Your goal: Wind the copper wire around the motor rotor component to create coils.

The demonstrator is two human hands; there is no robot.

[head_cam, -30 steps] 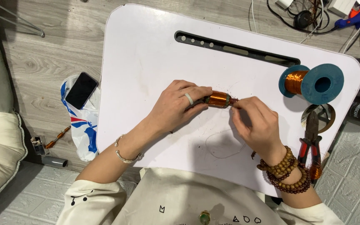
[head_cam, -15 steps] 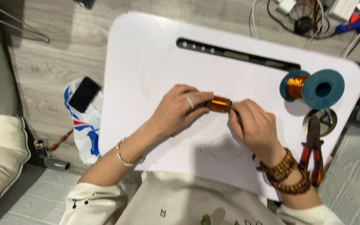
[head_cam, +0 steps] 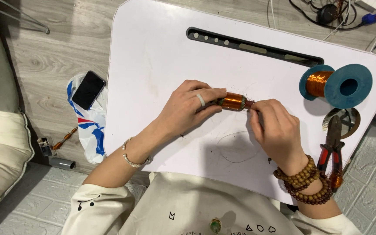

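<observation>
My left hand [head_cam: 187,109], with a ring on one finger, grips the left end of a small copper wire coil [head_cam: 233,101] just above the white lap desk [head_cam: 162,61]. The fingers of my right hand [head_cam: 275,128] are pinched at the coil's right end, where thin wire comes off it. A loop of fine wire [head_cam: 236,148] lies on the desk below the coil. Wooden bead bracelets circle my right wrist, a thin silver bracelet my left.
A teal spool of copper wire [head_cam: 336,85] lies at the desk's right. Red-handled pliers [head_cam: 332,146] rest on a round metal lid by the right edge. A black slot [head_cam: 253,45] runs along the desk's far side. A phone [head_cam: 88,89] on a plastic bag lies on the floor left.
Both hands stay on the coil with only small finger shifts at its right end. The view has shifted slightly.
</observation>
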